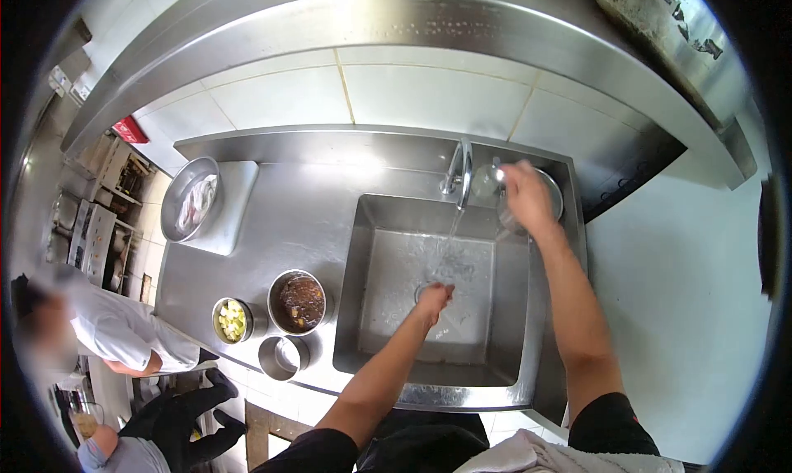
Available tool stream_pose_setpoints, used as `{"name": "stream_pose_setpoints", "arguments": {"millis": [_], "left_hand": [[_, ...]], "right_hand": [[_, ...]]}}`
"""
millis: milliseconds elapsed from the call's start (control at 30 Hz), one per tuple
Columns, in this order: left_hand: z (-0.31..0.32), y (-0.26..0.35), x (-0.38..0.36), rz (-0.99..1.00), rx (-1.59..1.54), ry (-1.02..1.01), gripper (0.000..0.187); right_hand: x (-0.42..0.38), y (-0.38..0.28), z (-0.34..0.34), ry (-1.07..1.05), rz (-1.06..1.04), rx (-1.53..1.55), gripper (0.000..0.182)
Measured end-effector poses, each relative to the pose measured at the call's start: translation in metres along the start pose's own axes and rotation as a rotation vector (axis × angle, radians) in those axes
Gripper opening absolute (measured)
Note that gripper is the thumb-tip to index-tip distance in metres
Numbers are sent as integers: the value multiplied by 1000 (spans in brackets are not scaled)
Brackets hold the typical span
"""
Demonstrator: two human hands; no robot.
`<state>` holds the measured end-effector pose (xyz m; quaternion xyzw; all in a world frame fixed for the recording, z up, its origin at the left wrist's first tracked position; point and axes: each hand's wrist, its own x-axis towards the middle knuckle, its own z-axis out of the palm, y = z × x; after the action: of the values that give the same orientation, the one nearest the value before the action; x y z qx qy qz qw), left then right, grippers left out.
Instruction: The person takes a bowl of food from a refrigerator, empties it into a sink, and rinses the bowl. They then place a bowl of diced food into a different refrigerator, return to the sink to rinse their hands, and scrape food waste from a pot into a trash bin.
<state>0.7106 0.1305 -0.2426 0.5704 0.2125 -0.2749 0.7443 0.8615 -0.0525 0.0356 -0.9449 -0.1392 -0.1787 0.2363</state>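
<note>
My left hand [435, 301] is low in the steel sink [396, 324], its fingers curled beside the round drain [422, 291]. What it holds, if anything, I cannot make out. Water runs from the chrome tap [464, 176] and splashes over the sink floor behind that hand. My right hand [525, 194] is smeared by motion at the back right corner of the counter. It is in front of a round, clear-looking container [554, 194] and hides part of it. A small bright spot shows at its fingertips, too blurred to name.
On the left counter are a pot of brown sauce [301, 302], a container of pale green chunks [232, 320] and a steel cup [283, 357]. An oval metal bowl [171, 213] sits on a white board [235, 209]. Two people [124, 329] stand at left. A shelf [371, 19] hangs above.
</note>
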Motion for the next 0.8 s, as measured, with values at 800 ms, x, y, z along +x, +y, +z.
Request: {"name": "stream_pose_setpoints", "arguments": {"millis": [800], "left_hand": [[-89,-21,-238,139,336,272,19]], "right_hand": [[-26,121,253,-334,697,566,53]]}}
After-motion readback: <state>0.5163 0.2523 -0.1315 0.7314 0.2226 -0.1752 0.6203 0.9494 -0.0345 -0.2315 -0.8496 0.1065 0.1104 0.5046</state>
